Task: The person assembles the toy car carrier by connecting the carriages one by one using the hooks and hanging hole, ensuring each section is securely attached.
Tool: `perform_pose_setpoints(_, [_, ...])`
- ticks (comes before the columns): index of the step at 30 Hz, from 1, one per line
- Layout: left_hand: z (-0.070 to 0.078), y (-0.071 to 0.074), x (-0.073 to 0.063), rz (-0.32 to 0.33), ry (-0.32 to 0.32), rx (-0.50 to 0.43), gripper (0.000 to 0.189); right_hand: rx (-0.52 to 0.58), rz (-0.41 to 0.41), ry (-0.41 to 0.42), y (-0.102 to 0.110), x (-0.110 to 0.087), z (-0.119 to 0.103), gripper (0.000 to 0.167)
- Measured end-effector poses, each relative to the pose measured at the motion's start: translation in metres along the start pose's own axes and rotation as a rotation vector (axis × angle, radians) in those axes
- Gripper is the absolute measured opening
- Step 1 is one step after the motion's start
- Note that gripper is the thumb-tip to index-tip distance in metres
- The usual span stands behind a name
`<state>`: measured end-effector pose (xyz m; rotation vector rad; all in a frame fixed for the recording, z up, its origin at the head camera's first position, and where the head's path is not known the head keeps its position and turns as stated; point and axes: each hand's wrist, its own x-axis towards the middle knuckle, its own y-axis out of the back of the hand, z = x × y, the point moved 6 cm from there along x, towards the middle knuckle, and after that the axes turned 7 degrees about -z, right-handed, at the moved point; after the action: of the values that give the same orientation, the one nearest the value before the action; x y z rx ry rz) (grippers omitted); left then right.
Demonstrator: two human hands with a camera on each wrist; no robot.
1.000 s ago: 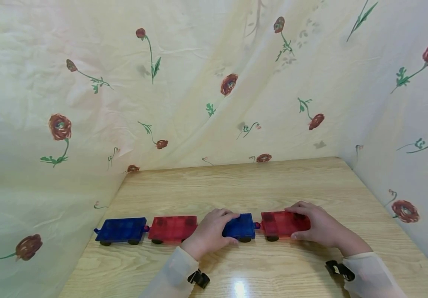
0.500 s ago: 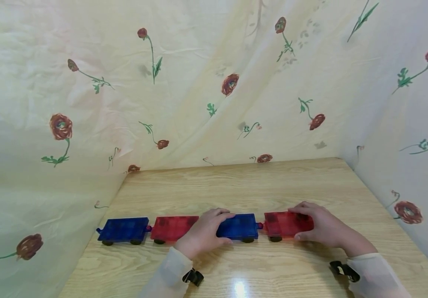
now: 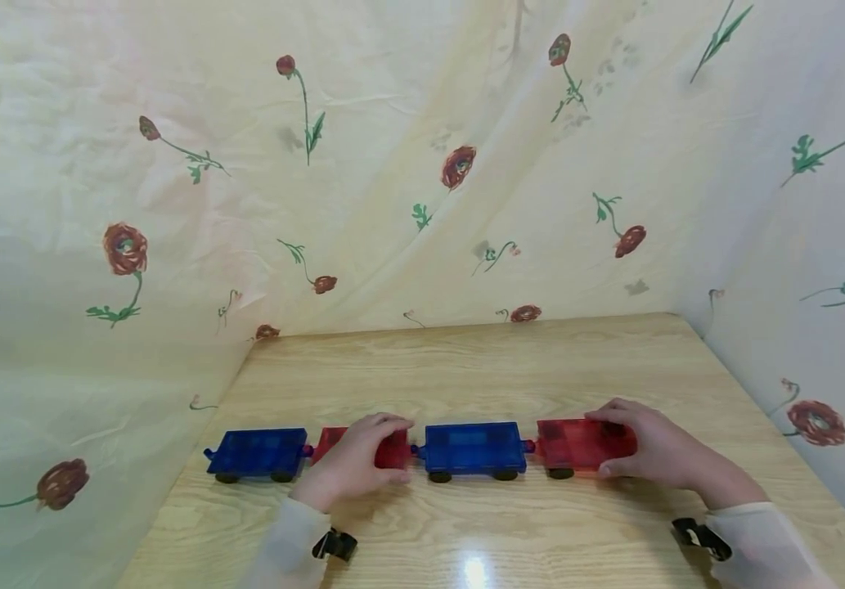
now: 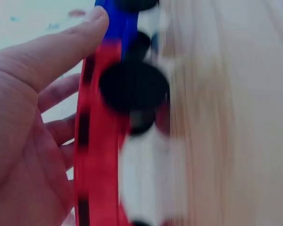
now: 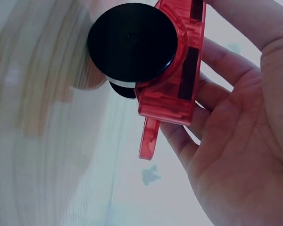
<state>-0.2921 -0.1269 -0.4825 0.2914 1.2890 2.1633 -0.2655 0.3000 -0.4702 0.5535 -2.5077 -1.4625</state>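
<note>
Red and blue see-through toy train cars stand coupled in a line on black wheels in the head view. My right hand [image 3: 653, 448] grips the right-end red car [image 3: 573, 442] between thumb and fingers; its free coupling and a black wheel [image 5: 132, 42] show in the right wrist view. Left of it come a blue car [image 3: 472, 448], then another red car [image 3: 393, 447], partly hidden by my left hand [image 3: 354, 460]. That hand spans the red car loosely, thumb [image 4: 80, 35] on the near side, fingers on the far side. The left-end blue car [image 3: 260, 451] is untouched.
The cars stand on a wood-grain tabletop [image 3: 466, 368]. Floral cloth [image 3: 363, 164] hangs behind the table and along both sides. Each wrist wears a black strap. A bright light reflection lies near the table's front.
My left hand has slid left along the cars, from the middle blue car to the red one. The train and my right hand have shifted slightly right together.
</note>
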Motion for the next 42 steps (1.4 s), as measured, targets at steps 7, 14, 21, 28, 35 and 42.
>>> perform_pose_setpoints(7, [-0.034,0.014,-0.024,0.056,0.099,-0.020,0.079,0.002,0.018,0.014,0.006,-0.006,0.008,0.081])
perform_pose_setpoints(14, [-0.062,0.023,-0.044,0.119,0.156,0.020,0.085,0.008,0.020,0.011,0.009,-0.011,0.014,0.082])
perform_pose_setpoints(21, [-0.067,0.022,-0.050,0.118,0.156,0.015,0.087,0.010,0.007,-0.010,0.010,-0.014,0.020,0.083])
perform_pose_setpoints(28, [-0.064,0.023,-0.049,0.134,0.142,0.024,0.086,0.008,0.003,-0.022,0.011,-0.016,0.021,0.083])
perform_pose_setpoints(35, [-0.062,0.023,-0.049,0.119,0.146,-0.001,0.087,-0.031,-0.015,-0.020,0.014,-0.015,0.021,0.086])
perform_pose_setpoints(42, [-0.064,0.045,-0.052,0.171,0.148,-0.087,0.078,-0.037,0.063,0.038,0.039,-0.011,0.014,0.075])
